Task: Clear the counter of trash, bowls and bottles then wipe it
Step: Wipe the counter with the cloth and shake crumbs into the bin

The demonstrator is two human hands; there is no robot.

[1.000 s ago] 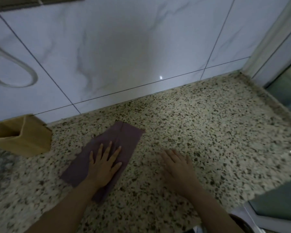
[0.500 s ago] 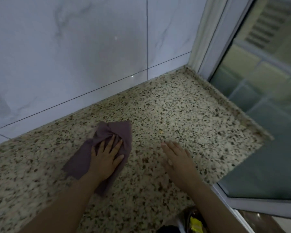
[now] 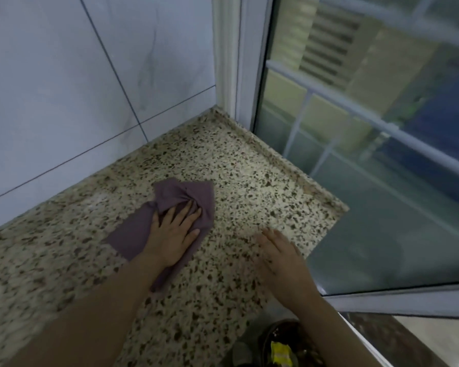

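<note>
Slid toward counter (image 3: 249, 165) corner: purple cloth (image 3: 180, 197), bunched under flat-pressing left hand (image 3: 174, 234). Right hand (image 3: 281, 258) flat, empty, near counter edge. Risk: bunching skips corner strip.

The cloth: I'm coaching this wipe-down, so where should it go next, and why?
Probably push the cloth on toward the counter's far corner: the left hand presses it flat, with bare counter between it and the window frame.
</note>
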